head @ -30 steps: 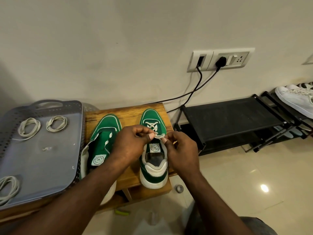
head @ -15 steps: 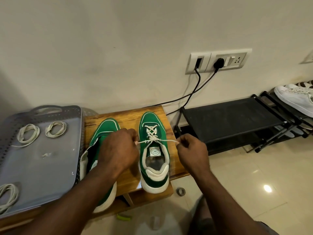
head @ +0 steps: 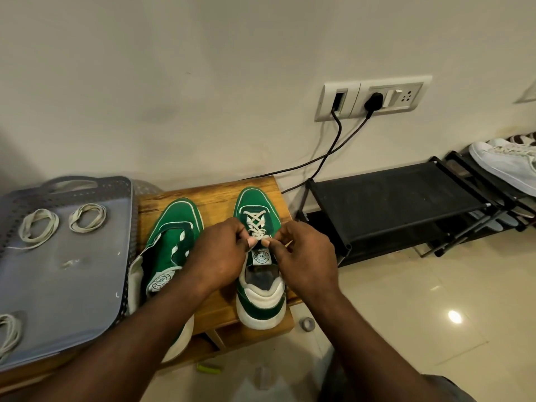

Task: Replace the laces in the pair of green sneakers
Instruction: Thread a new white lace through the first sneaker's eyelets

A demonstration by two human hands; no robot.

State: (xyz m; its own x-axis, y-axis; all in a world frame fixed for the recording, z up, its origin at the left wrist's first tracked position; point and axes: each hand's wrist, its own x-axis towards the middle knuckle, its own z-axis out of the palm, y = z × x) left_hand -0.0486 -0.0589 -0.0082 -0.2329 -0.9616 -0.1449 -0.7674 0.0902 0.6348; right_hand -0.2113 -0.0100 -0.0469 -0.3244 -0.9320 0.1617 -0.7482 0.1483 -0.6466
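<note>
Sneakers (head: 255,256) on wooden stool (head: 214,195) — wall behind

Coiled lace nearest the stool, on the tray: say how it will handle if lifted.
The coiled lace lies in loose flat loops with no visible tie, so it will likely flop and uncoil. It looks thin, so probably very light. On the smooth tray a push should slide it, not roll it.
</note>
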